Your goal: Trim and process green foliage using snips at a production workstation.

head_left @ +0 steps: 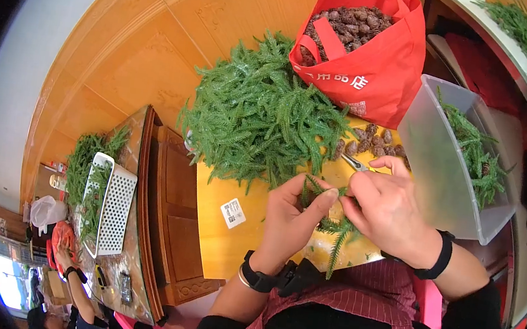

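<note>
Over the yellow table (216, 231), my left hand (290, 217) is closed, its thumb and fingers pinching a green artificial pine sprig (337, 242). My right hand (384, 196) meets it there, thumb and fingertips closed at the same sprig. A pair of pliers (354, 163) sticks out from between the right hand's fingers, jaws toward the far left; its handles are mostly hidden. Just beyond lie several small brown pine cones (372, 138). A big heap of green pine sprigs (270, 113) covers the table's far left part.
A red bag (381, 67) full of pine cones stands at the back. A clear plastic bin (446, 180) with sprigs is at the right. On a side table at left sit a white perforated basket (119, 203) and more greenery; a co-worker's hand (65, 255) touches something red there.
</note>
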`<state>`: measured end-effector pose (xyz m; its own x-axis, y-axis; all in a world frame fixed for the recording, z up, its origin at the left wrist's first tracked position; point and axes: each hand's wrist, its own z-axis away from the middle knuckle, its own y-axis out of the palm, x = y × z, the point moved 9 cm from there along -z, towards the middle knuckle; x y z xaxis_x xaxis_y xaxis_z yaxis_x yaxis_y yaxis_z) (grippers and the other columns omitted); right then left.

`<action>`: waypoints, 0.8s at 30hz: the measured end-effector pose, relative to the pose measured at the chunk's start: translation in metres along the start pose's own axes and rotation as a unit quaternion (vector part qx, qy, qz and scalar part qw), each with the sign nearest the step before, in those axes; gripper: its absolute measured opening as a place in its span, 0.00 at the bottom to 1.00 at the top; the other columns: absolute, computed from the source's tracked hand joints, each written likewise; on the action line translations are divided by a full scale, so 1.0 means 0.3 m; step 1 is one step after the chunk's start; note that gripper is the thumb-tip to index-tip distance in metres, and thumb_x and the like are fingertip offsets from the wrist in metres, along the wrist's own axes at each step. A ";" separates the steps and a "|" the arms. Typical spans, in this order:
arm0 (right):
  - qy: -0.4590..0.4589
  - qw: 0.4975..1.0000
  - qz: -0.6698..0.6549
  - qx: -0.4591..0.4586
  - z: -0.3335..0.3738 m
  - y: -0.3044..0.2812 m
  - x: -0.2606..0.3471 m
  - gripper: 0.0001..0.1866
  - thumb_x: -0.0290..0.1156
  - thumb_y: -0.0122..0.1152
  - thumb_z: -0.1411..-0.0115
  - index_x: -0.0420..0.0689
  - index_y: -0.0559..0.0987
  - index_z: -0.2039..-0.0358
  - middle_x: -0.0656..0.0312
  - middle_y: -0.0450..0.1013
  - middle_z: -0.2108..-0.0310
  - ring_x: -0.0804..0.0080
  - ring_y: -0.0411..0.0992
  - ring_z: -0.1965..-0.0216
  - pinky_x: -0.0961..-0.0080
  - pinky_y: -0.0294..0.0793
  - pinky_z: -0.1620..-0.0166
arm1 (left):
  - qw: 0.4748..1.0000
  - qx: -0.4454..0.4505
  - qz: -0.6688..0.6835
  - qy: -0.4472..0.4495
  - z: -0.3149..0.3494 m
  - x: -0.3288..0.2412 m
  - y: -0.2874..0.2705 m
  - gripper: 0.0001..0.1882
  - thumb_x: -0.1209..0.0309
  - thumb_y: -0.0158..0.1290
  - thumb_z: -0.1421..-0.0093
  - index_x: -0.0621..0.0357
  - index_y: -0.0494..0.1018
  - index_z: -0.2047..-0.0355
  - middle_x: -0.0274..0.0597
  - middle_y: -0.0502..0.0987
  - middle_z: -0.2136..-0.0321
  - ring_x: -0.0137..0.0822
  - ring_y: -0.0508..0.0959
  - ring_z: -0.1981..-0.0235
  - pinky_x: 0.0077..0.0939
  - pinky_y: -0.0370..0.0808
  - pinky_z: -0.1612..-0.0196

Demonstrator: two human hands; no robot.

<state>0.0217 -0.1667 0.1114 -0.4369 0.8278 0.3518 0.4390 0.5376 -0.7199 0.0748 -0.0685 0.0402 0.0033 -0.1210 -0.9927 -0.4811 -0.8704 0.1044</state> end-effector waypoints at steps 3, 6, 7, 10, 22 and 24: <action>0.014 0.999 0.045 0.017 -0.006 0.021 -0.002 0.11 0.25 0.62 0.58 0.42 0.68 0.76 0.61 0.68 0.83 0.62 0.68 0.79 0.67 0.65 0.62 | 0.999 -0.015 0.031 -0.022 -0.006 0.019 -0.001 0.05 0.73 0.53 0.45 0.63 0.71 0.71 0.29 0.71 0.80 0.17 0.67 0.80 0.11 0.64 0.77; 0.043 0.997 -0.043 0.048 -0.002 0.042 -0.033 0.11 0.25 0.62 0.58 0.42 0.68 0.75 0.60 0.69 0.80 0.61 0.69 0.76 0.68 0.64 0.62 | 0.997 -0.045 0.062 -0.021 -0.010 0.023 -0.023 0.06 0.73 0.53 0.45 0.63 0.71 0.70 0.29 0.71 0.80 0.17 0.67 0.80 0.11 0.64 0.76; 0.043 0.997 -0.043 0.049 -0.001 0.038 -0.034 0.11 0.25 0.62 0.58 0.42 0.68 0.75 0.60 0.69 0.80 0.61 0.69 0.76 0.68 0.64 0.62 | 0.997 -0.050 0.057 -0.024 -0.007 0.033 -0.032 0.06 0.73 0.53 0.46 0.63 0.71 0.71 0.29 0.71 0.80 0.17 0.67 0.80 0.11 0.64 0.76; 0.076 0.983 -0.122 0.111 0.012 0.063 -0.046 0.11 0.25 0.61 0.58 0.41 0.69 0.73 0.58 0.70 0.77 0.60 0.70 0.72 0.69 0.64 0.62 | 0.996 -0.064 0.047 -0.029 0.000 0.034 -0.046 0.06 0.73 0.53 0.46 0.63 0.71 0.71 0.29 0.71 0.80 0.17 0.68 0.80 0.11 0.64 0.76; 0.095 0.979 -0.136 0.117 0.016 0.077 -0.051 0.11 0.26 0.58 0.56 0.40 0.70 0.71 0.57 0.71 0.74 0.59 0.70 0.69 0.69 0.65 0.62 | 0.996 -0.076 0.037 -0.033 0.002 0.030 -0.060 0.05 0.73 0.53 0.46 0.62 0.72 0.72 0.30 0.72 0.81 0.17 0.68 0.80 0.12 0.65 0.78; 0.100 0.979 -0.132 0.118 0.018 0.079 -0.053 0.11 0.27 0.58 0.55 0.40 0.70 0.71 0.57 0.71 0.75 0.59 0.70 0.69 0.69 0.65 0.62 | 0.996 -0.076 0.036 -0.034 0.002 0.032 -0.061 0.05 0.73 0.53 0.46 0.62 0.72 0.72 0.30 0.72 0.80 0.17 0.68 0.80 0.12 0.65 0.77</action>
<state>0.0348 -0.1679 0.0857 -0.3371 0.6926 0.6377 0.1279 0.7048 -0.6978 0.0832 -0.0534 0.0288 -0.0881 -0.1582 -0.9835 -0.3400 -0.9232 0.1790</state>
